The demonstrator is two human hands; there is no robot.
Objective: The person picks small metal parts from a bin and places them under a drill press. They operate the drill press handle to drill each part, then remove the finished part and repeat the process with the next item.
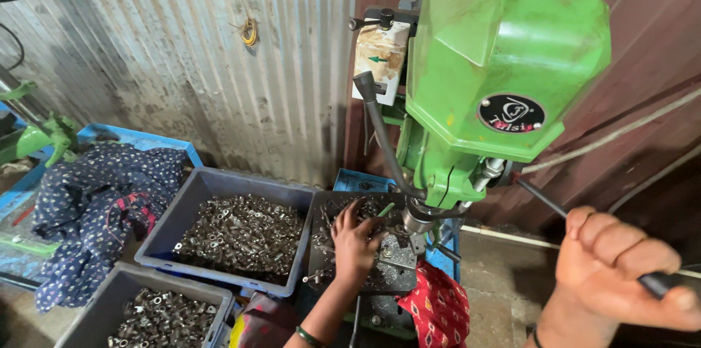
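A green drill press fills the upper right. My right hand is closed around its black feed lever at the lower right. My left hand reaches under the spindle, fingers spread on small metal parts lying on the dark machine tray. Whether the fingers pinch a part I cannot make out.
A grey-blue bin full of small metal parts sits left of the machine, with a second bin of parts at the lower left. Dark spotted cloth lies on a blue crate. Corrugated metal wall behind. Red patterned cloth below the table.
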